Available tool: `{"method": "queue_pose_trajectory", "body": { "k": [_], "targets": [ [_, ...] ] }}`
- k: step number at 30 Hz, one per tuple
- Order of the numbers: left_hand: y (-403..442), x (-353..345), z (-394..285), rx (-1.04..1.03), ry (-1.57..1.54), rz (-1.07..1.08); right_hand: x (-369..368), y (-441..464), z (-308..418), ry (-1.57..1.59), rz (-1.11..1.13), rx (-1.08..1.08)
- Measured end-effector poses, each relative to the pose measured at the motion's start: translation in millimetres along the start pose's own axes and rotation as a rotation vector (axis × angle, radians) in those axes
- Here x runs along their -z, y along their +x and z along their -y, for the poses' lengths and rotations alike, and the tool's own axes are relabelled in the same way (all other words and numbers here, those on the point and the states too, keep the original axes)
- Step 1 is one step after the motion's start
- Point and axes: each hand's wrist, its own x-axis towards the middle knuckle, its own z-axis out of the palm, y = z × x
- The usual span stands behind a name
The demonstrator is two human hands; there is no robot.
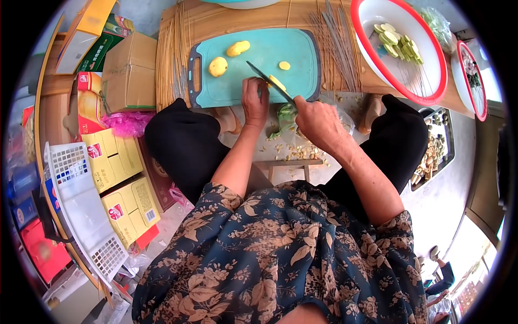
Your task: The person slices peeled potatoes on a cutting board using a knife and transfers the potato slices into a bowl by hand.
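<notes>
On the teal cutting board (pixel 259 48) lie two whole peeled potatoes (pixel 218 67) at the left and a small yellow potato slice (pixel 284 65) at the right. My right hand (pixel 321 125) is closed around the handle of a knife (pixel 270 81), its dark blade pointing up and left over the board. A cut potato piece (pixel 277 82) shows against the blade. My left hand (pixel 254 102) is at the board's near edge, its fingers curled and pressed on the potato beside the blade. Fingers and blade hide most of that potato.
Bundles of thin skewers (pixel 340 46) flank the board on the wooden table. A red-rimmed basin (pixel 372 81) with green slices stands at the right, near a smaller red-rimmed bowl (pixel 463 81). Boxes (pixel 129 70) are stacked at the left. Peelings (pixel 302 153) lie below on the floor.
</notes>
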Motion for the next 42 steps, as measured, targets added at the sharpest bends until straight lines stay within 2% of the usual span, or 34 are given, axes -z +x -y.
{"method": "queue_pose_trajectory", "body": {
  "k": [15, 21, 27, 31, 37, 38, 39, 41, 42],
  "targets": [
    [1.3, 2.2, -1.0, -0.011, -0.01, 0.012, -9.0, 18.7, -0.6, 0.052, 0.027, -0.01],
    [0.4, 1.3, -0.5, 0.01, -0.008, 0.034, -23.5, 38.7, -2.4, -0.03, -0.006, 0.016],
    [1.9, -3.0, -0.9, -0.077, 0.056, 0.021, -16.0, 44.7, -11.1, 0.047, 0.08, -0.079],
    [-0.9, -0.7, -9.1, -0.077, 0.127, 0.142, -9.7, 44.5, -17.4, 0.102, 0.128, -0.081],
    [-26.0, -3.4, -47.7, -0.097, -0.004, 0.32, 4.7, 44.6, -29.5, 0.31, 0.139, -0.125],
    [-34.4, -4.2, -58.5, -0.013, -0.053, 0.363, 5.4, 44.3, -33.1, 0.294, 0.076, -0.106],
    [-44.8, -6.9, -62.5, -0.012, -0.056, 0.37, 6.1, 43.3, -36.7, 0.277, 0.011, -0.087],
    [-63.7, -11.4, -66.8, -0.092, -0.111, 0.515, 7.5, 38.0, -42.2, 0.286, -0.012, -0.09],
    [-69.1, -9.4, -74.5, -0.047, -0.103, 0.591, 8.3, 35.3, -44.9, 0.248, -0.05, -0.054]
  ]
}}
